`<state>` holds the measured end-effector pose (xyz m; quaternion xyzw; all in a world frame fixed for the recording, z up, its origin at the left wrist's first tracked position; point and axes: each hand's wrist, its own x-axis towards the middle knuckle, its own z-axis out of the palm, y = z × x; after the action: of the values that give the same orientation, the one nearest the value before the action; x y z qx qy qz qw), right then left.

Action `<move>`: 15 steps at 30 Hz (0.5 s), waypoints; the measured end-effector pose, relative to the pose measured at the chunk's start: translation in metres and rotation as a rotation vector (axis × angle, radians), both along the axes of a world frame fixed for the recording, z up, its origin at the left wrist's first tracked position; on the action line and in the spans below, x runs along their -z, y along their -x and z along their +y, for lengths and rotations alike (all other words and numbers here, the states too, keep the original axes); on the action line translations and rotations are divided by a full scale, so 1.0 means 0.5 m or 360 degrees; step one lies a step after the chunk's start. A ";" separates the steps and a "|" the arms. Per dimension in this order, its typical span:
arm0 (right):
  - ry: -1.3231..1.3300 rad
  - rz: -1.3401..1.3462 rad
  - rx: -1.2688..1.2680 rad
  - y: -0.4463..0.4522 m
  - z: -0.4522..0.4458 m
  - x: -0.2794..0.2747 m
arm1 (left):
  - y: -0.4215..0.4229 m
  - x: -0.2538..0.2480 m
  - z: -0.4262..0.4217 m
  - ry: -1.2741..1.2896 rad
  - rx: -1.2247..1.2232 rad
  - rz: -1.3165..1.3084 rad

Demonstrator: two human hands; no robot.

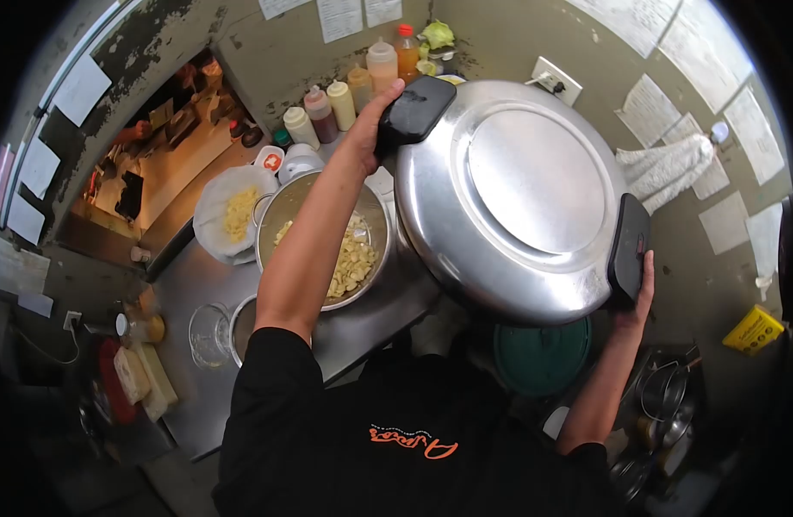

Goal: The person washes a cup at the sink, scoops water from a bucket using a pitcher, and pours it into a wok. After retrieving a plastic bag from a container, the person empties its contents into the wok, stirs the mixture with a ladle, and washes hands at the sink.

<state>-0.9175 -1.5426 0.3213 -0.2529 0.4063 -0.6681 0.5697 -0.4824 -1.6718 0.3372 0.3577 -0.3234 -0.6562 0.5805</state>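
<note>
A large silver metal vessel is held up and tilted, its round base facing the camera. My left hand grips its black handle at the upper left. At the lower right, my right hand holds the other black handle, with most fingers hidden behind it. Under my left forearm stands a metal bowl with pale chopped pieces in it. The inside of the vessel is out of sight.
Squeeze bottles line the wall behind the steel counter. A lined bowl with yellow shreds and a clear glass bowl are at the left. Below the vessel is a green round lid or container; pans sit lower right.
</note>
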 end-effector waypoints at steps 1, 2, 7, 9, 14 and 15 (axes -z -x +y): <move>0.0022 -0.0009 -0.0020 -0.017 -0.010 0.001 | -0.011 0.000 -0.003 -0.0022 -0.0024 -0.0044; 0.0019 -0.0034 -0.0067 -0.026 -0.025 -0.005 | -0.025 0.002 -0.014 -0.0052 0.0000 -0.0037; 0.0005 0.0021 -0.0114 -0.061 -0.056 -0.021 | -0.056 0.012 -0.075 -0.0197 0.0083 -0.0056; -0.0018 0.0060 -0.0083 -0.078 -0.065 -0.022 | -0.065 0.019 -0.109 -0.0241 0.0116 -0.0048; 0.0010 0.0127 -0.0061 -0.110 -0.084 -0.012 | -0.091 0.058 -0.194 -0.0119 -0.0077 -0.0059; 0.0025 0.0094 -0.0067 -0.121 -0.087 -0.012 | -0.083 0.047 -0.193 -0.0049 -0.0257 -0.0122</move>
<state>-0.8571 -1.5860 0.3275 -0.2854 0.4123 -0.6514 0.5694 -0.4407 -1.7683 0.3139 0.4162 -0.3054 -0.5980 0.6131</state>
